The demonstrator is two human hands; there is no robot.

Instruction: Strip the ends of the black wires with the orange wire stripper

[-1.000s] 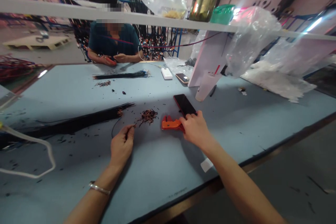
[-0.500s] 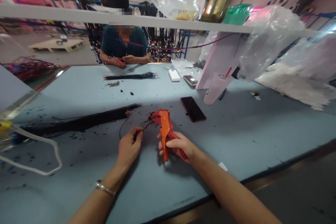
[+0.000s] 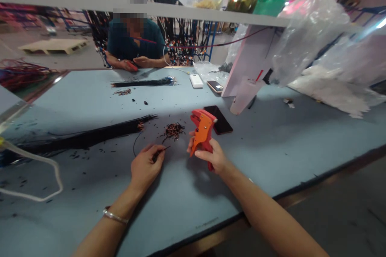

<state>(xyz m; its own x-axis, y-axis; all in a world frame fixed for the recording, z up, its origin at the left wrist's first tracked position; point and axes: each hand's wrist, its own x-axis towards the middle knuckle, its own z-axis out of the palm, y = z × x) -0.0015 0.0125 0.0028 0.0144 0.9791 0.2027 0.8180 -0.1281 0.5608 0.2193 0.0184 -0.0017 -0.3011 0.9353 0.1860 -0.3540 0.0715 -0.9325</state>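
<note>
My left hand (image 3: 147, 165) pinches a thin black wire (image 3: 167, 147) between thumb and fingers, its end sticking out to the right. Wrapped round the handles of a red and orange wire stripper (image 3: 203, 126) is my right hand (image 3: 212, 156), which holds the tool above the table with its jaws pointing up and left. A small heap of wire scraps (image 3: 174, 131) lies beyond the left hand. To the left stretches a long bundle of black wires (image 3: 99, 134), with copper-coloured ends toward the heap.
A dark phone (image 3: 221, 122) lies just behind the stripper. Farther back are a white power bank (image 3: 196, 81), another phone (image 3: 214, 86), a cup (image 3: 244, 98) and a second wire bundle (image 3: 144, 82). A co-worker (image 3: 135, 44) sits opposite. A shelf (image 3: 181, 12) crosses above; plastic bags (image 3: 334, 92) lie right.
The wire stripper has come away from the wire, rising and moving right, with its handles opening apart. The scrap heap now shows fully. My left hand keeps the wire; the whole view has shifted slightly.
</note>
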